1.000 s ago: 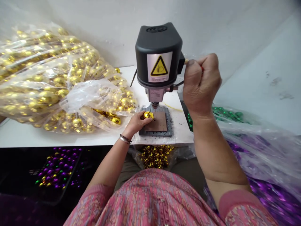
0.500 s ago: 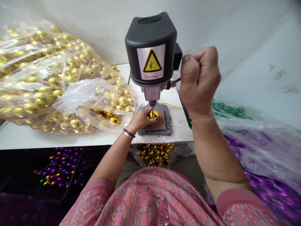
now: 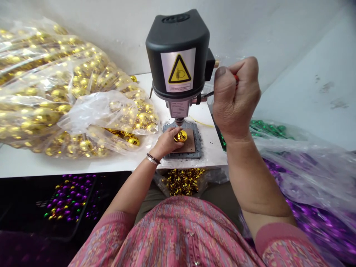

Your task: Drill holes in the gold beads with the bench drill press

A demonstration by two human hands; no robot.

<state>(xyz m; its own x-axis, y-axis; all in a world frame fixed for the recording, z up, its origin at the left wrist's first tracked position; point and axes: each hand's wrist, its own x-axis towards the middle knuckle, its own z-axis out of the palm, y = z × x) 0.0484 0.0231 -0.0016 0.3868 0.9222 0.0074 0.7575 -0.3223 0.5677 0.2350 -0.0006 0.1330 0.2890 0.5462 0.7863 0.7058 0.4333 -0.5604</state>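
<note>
Between the thumb and fingers of my left hand (image 3: 167, 142) is a shiny gold faceted ball (image 3: 181, 136). It rests on a brown board (image 3: 189, 142) on the grey base (image 3: 198, 148) of a small black bench drill press (image 3: 178, 55). The thin drill bit (image 3: 179, 127) points down right over the ball; I cannot tell whether it has entered it. My right hand (image 3: 236, 97) is closed in a fist around the red-tipped feed lever (image 3: 208, 95) on the press's right side.
A big clear bag of gold balls (image 3: 91, 66) fills the left of the white table (image 3: 16, 163). Below the front edge sits a bag of gold pieces (image 3: 185, 181). Purple and green beads (image 3: 69, 196) lie lower left. Bagged green (image 3: 267, 129) and purple beads (image 3: 317, 222) are on the right.
Both hands keep their grips on the ball and lever. The view has shifted slightly; the ball, board and lever stay in nearly the same positions.
</note>
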